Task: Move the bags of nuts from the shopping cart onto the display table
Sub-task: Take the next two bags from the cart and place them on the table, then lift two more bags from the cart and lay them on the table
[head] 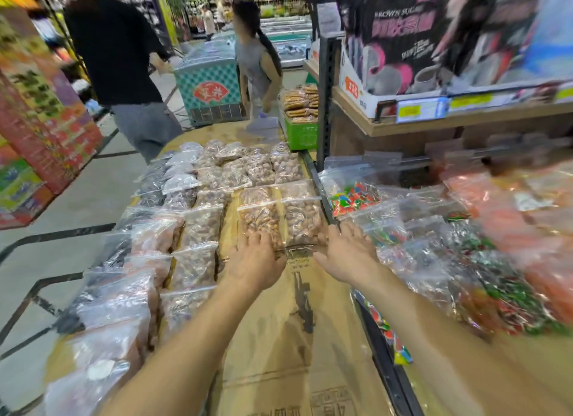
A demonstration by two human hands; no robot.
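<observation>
Now both hands lie flat and open on two clear bags of nuts on the tabletop [273, 332]. My left hand [254, 262] rests on the left bag [260, 219], my right hand [347, 254] touches the right bag [302, 220] by its near end. Neither grip squeezes anything. I think the bags are soft, lumpy and a bit slippery, so hold them by the sides, not the thin top
</observation>
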